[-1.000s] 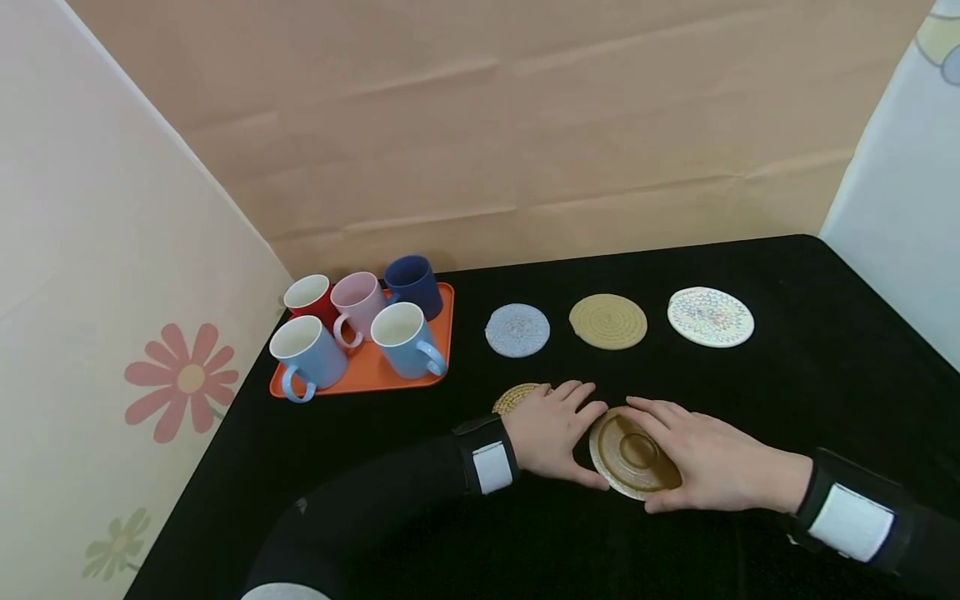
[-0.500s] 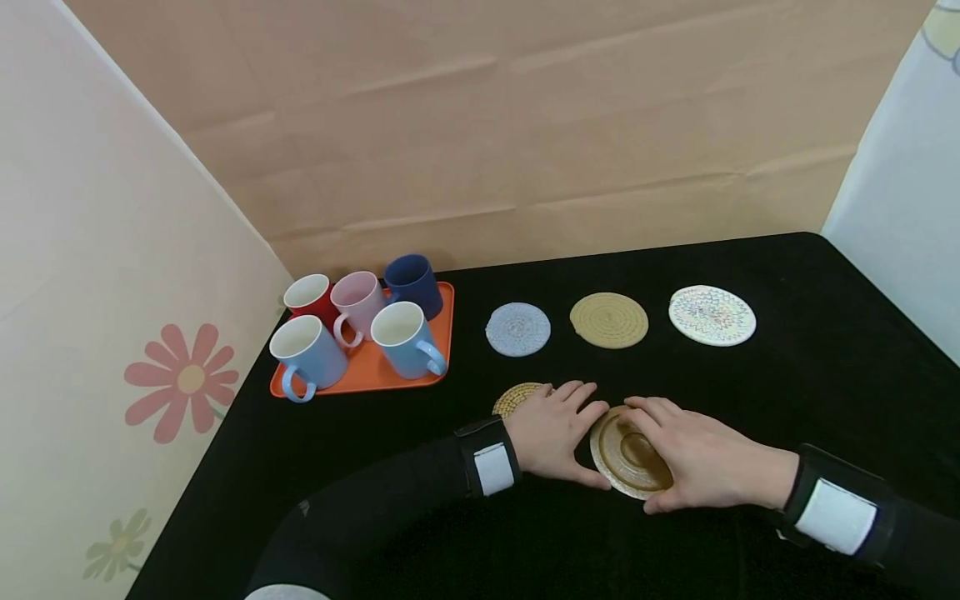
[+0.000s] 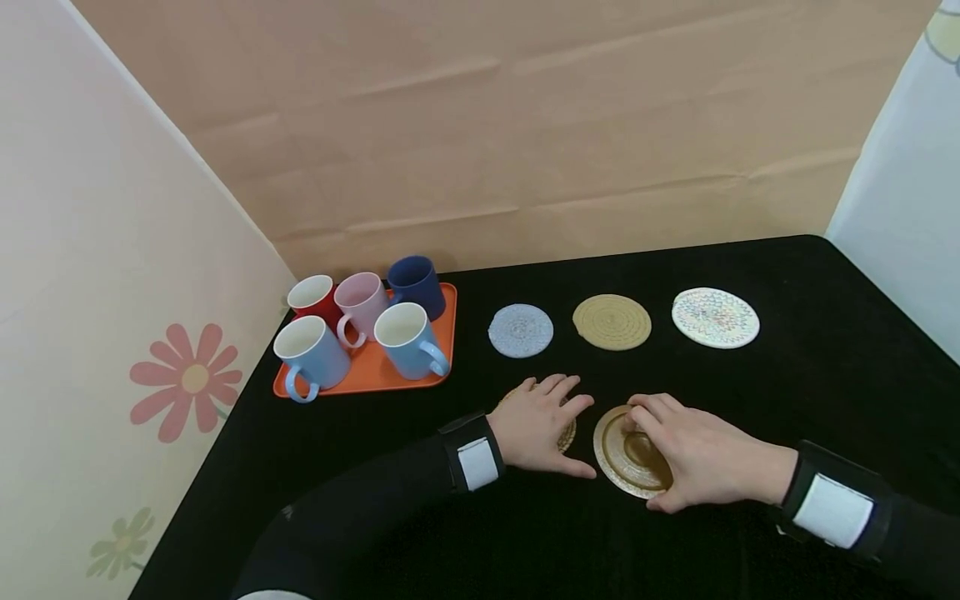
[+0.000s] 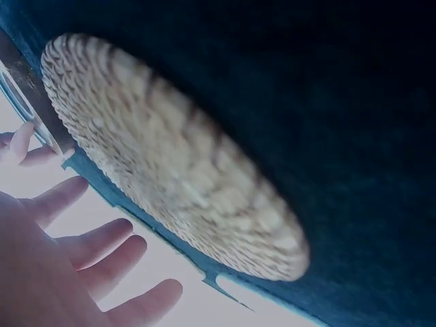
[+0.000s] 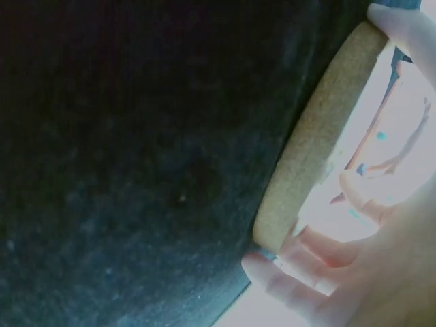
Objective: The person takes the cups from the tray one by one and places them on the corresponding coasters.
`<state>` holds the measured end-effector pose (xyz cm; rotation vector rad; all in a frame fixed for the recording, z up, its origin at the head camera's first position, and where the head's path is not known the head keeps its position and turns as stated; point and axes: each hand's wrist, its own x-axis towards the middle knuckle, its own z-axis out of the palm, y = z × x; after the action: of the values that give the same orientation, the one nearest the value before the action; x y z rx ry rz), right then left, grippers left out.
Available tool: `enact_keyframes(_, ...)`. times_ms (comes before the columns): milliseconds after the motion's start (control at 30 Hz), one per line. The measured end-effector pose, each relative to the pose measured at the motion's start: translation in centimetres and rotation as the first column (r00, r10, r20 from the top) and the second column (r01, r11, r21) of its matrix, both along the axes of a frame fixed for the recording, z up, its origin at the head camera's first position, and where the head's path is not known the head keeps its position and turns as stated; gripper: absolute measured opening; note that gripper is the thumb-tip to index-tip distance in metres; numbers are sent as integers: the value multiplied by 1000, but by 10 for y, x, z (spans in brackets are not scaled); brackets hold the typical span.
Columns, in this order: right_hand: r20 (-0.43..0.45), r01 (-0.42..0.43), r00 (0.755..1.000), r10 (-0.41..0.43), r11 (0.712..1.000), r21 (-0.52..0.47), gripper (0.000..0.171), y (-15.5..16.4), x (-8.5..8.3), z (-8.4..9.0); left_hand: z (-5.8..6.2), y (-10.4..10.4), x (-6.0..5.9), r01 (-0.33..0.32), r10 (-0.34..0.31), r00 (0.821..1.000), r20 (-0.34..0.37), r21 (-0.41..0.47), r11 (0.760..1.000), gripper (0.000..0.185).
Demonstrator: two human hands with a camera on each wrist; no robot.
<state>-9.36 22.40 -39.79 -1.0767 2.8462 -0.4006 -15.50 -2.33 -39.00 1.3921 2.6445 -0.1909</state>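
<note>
My left hand point(image 3: 540, 418) lies flat with its fingers spread over a woven straw coaster point(image 3: 568, 435) on the black table point(image 3: 825, 383). The left wrist view shows the same straw coaster point(image 4: 170, 163) under the straight fingers point(image 4: 102, 242). My right hand point(image 3: 693, 458) covers a round brown cork coaster point(image 3: 622, 460), with the fingers bent over its far rim and the thumb at its near rim. In the right wrist view a fingertip point(image 5: 402, 27) presses the cork coaster's edge point(image 5: 320, 129).
An orange tray point(image 3: 375, 372) at the left holds several mugs: red point(image 3: 311, 296), pink point(image 3: 360, 302), navy point(image 3: 415, 283) and two light blue. Further back lie a blue-grey coaster point(image 3: 521, 330), a tan one point(image 3: 612, 322) and a white patterned one point(image 3: 715, 317). Paper walls close in three sides.
My left hand has slid left off the brown coaster's rim and now rests over the straw coaster. The right hand's fingers have bent more over the brown coaster.
</note>
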Motion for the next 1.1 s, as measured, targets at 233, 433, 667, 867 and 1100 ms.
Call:
enact_keyframes(233, 10, 17, 1000, -17, 1000, 2, 81, 5, -6, 0, 2, -8, -5, -34, 33, 999, 23, 20, 999, 91)
enact_keyframes(433, 10, 19, 1000, -19, 1000, -19, 78, 8, -12, 0, 2, -12, -8, -51, 49, 998, 49, 37, 998, 92)
enact_keyframes(667, -4, 20, 1000, -20, 1000, -20, 78, 10, -17, 2, 0, -15, -14, -67, 64, 997, 45, 60, 996, 91)
enact_keyframes(867, -16, 36, 999, -36, 999, 4, 79, 11, -21, 2, -1, -16, -19, -83, 80, 996, 38, 74, 994, 91)
enact_keyframes(1100, -4, 41, 999, -41, 999, 0, 75, 12, -27, 2, 1, -14, -22, -101, 99, 995, 33, 59, 993, 90)
